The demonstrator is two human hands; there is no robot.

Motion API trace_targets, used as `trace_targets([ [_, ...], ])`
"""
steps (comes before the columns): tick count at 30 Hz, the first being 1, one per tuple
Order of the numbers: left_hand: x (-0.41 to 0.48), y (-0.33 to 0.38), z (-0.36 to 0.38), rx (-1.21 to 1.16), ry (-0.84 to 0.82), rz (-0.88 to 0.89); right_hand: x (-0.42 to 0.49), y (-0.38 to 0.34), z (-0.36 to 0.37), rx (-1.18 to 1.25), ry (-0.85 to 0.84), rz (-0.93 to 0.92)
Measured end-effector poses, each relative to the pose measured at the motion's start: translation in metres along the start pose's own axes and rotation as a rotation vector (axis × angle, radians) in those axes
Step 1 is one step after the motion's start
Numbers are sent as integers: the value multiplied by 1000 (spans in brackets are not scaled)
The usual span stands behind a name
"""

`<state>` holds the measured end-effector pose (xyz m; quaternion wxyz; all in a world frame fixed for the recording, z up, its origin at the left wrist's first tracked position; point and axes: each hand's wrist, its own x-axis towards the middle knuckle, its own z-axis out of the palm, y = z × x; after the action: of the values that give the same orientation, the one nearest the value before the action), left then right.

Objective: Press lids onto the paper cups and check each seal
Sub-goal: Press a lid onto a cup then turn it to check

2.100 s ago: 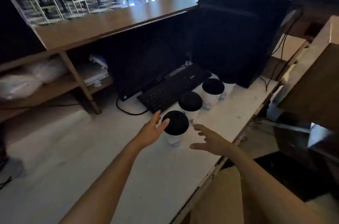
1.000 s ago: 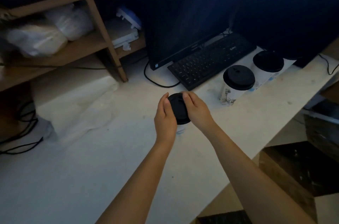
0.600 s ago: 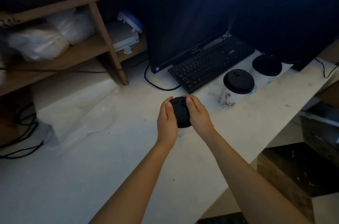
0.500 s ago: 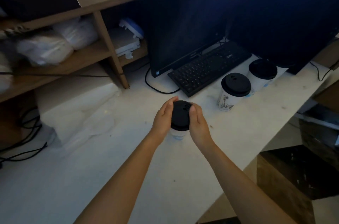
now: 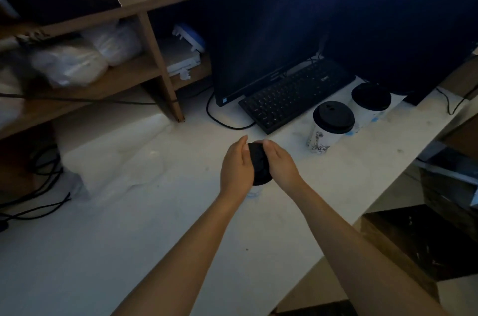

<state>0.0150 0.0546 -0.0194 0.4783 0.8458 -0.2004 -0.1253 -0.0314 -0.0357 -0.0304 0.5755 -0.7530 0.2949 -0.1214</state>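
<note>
A white paper cup with a black lid (image 5: 259, 166) stands on the white counter (image 5: 129, 238) in front of me. My left hand (image 5: 236, 168) clasps the lid's left side and my right hand (image 5: 280, 164) its right side, thumbs over the top. Only a sliver of the cup's white base (image 5: 254, 191) shows below my hands. Two more lidded paper cups stand to the right: a nearer one (image 5: 329, 125) with a dark print on its wall, and a farther one (image 5: 370, 101) beside it.
A black keyboard (image 5: 294, 94) and a dark monitor (image 5: 261, 38) sit behind the cups, with a black cable (image 5: 222, 121) trailing left. Wooden shelves (image 5: 103, 82) hold plastic-wrapped bundles at the left. The counter's edge (image 5: 388, 191) drops off at the right.
Both hands came from open beside the cup to closing around its lid. They have since squeezed closer together, hiding more of the lid. The camera has tilted down and nearer.
</note>
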Motion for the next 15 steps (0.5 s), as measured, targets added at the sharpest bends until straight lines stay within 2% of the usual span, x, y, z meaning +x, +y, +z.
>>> trace_targets([
  [3,1,-9,8,-17,62,16,2,9,5,136,46,-23],
  [9,3,-12,10,35,51,32,2,13,8,238,60,-27],
  [13,7,-9,-4,64,-131,76,-7,5,9,167,63,11],
  [15,13,-6,-13,155,-234,135,-18,1,5,183,54,43],
])
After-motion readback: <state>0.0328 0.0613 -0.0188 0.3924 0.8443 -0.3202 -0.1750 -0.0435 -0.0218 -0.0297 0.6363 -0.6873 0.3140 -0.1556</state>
